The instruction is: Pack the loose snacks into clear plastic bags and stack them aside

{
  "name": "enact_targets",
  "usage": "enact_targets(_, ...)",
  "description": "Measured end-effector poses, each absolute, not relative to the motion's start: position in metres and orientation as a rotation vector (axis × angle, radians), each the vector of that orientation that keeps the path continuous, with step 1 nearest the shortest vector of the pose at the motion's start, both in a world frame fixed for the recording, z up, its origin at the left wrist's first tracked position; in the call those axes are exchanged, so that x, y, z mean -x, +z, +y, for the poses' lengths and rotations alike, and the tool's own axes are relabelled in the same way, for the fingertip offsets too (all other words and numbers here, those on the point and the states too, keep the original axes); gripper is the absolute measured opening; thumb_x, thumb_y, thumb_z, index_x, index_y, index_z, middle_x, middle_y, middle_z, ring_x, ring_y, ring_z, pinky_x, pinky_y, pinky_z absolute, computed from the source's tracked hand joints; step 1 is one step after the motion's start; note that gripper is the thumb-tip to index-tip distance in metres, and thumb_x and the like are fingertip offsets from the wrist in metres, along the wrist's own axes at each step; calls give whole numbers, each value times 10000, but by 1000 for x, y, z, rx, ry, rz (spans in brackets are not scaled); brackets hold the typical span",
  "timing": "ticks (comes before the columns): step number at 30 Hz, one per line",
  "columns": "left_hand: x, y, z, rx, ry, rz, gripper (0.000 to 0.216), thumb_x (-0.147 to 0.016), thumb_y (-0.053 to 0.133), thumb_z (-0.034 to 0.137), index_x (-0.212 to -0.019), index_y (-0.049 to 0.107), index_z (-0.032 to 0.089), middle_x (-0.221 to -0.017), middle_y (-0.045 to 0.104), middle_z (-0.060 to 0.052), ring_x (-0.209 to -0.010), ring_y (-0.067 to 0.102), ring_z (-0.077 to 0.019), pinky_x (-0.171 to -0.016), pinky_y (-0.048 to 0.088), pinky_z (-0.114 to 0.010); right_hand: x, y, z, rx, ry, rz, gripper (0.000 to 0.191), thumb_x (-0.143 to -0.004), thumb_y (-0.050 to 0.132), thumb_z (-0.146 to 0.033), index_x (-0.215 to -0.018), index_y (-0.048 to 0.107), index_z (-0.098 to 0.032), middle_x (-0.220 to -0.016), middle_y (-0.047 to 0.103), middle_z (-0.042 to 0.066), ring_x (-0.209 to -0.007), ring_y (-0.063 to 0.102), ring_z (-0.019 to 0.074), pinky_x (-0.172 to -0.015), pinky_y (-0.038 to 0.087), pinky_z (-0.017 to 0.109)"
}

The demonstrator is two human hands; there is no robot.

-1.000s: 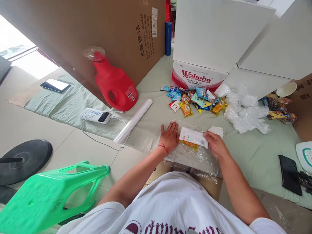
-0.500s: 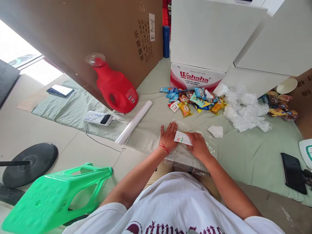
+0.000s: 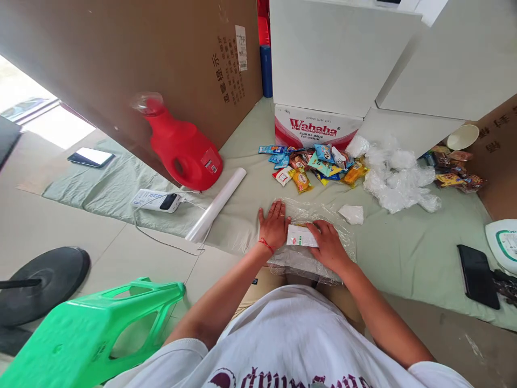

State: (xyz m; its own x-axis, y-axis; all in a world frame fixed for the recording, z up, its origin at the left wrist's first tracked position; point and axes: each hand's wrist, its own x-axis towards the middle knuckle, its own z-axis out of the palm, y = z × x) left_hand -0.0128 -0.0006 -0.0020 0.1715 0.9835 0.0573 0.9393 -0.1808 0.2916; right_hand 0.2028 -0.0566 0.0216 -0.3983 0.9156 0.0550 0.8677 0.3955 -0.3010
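Note:
A clear sheet of cling film (image 3: 311, 209) lies spread on the cloth in front of me. On it rests a small white snack packet (image 3: 301, 235) with red and green print, and a bit of yellow shows behind its upper edge. My left hand (image 3: 275, 226) lies flat on the film at the packet's left end, fingers stretched out. At the other end, my right hand (image 3: 329, 243) has its thumb and fingers closed around the packet, hiding that end. A folded white wrapped piece (image 3: 352, 214) sits to the right of the film.
Several colourful snack packets (image 3: 319, 164) lie before a Wahaba box (image 3: 319, 126). Crumpled clear wraps (image 3: 398, 178) are piled right of them. A film roll (image 3: 216, 205), red jug (image 3: 183, 145), power bank (image 3: 156, 200) and green stool (image 3: 97, 323) are leftward; a black phone (image 3: 479, 276) is rightward.
The white packet has turned from tilted to nearly level between my hands. My left hand stays flat on the film. The whole view has shifted slightly.

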Motion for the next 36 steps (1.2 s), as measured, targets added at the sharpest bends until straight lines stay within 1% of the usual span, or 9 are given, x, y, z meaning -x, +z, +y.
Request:
enact_targets(4, 13, -2, 1, -2262, 307, 1889, 574, -1065, 272, 379, -1576, 411, 158, -1673, 331, -122, -1562, 305, -277, -1267, 137, -645, -203, 27, -54, 1491, 298, -2531, 721, -866, 743, -449, -1501, 488, -222, -1613, 381, 147, -1532, 197, 398, -1223, 172, 672)
enact_targets(8, 12, -6, 0, -2276, 302, 1910, 592, -1061, 268, 402, -1582, 400, 153, -1672, 332, -119, -1563, 301, -275, -1270, 132, -641, -202, 33, -54, 1445, 300, -2550, 539, -914, 692, -323, -1424, 547, -223, -1487, 536, 139, -1525, 252, 375, -1232, 139, 675)
enact_targets(15, 12, -5, 2, -2246, 341, 1913, 590, -1047, 302, 388, -1577, 414, 154, -1663, 356, -138, -1551, 324, -290, -1268, 161, -626, -211, 34, -51, 1472, 399, -2447, 501, -919, 680, -331, -1387, 560, -198, -1401, 593, 138, -1512, 275, 360, -1226, 200, 639)
enact_targets(20, 25, 14, -1, -2106, 602, 1998, 509, -1030, 351, 314, -1467, 559, 157, -1645, 399, -143, -1565, 283, -314, -1248, 243, -591, -208, 35, -48, 1531, 533, -2507, 550, -913, 685, -297, -1439, 543, -225, -1415, 594, 125, -1511, 280, 359, -1207, 206, 655)
enact_targets(24, 31, 37, -28, -2294, 907, 1809, 421, -991, 444, 260, -1343, 668, 209, -1504, 576, -135, -1505, 381, -332, -1210, 285, -582, -210, 38, -46, 1553, 562, -2506, 578, -897, 712, -353, -1443, 552, -249, -1424, 587, 124, -1518, 267, 359, -1206, 183, 665)
enact_targets(26, 26, 43, -44, -2488, 884, 1450, 409, -987, 458, 239, -1334, 674, 234, -1385, 670, -115, -1412, 501, -291, -1151, 372, -509, -218, 42, -39, 1483, 582, -2501, 619, -879, 730, -431, -1443, 558, -242, -1439, 576, 133, -1507, 286, 366, -1201, 227, 639)
enact_targets(29, 12, 39, -60, -2649, 706, 1124, 425, -1005, 458, 231, -1393, 631, 229, -1385, 674, -115, -1334, 562, -258, -1062, 438, -432, -232, 49, -13, 1393, 551, -2433, 580, -919, 674, -462, -1431, 573, -210, -1416, 592, 143, -1448, 381, 332, -1170, 344, 527)
enact_targets(32, 0, 27, -65, -2694, 573, 1182, 387, -1031, 457, 254, -1364, 648, 204, -1400, 662, -119, -1274, 581, -263, -1009, 449, -419, -233, 51, 23, 1555, 396, -2383, 473, -983, 561, -317, -1419, 585, -137, -1382, 603, 184, -1384, 439, 319, -1131, 385, 456)
enact_targets(36, -4, 18, -64, -2738, 539, 1274, 345, -1047, 469, 295, -1314, 669, 205, -1358, 678, -101, -1231, 570, -260, -989, 428, -408, -215, 47, 62, 1763, 364, -2535, 419, -905, 662, -260, -1279, 668, -70, -1216, 667, 223, -1249, 517, 346, -1069, 389, 436)
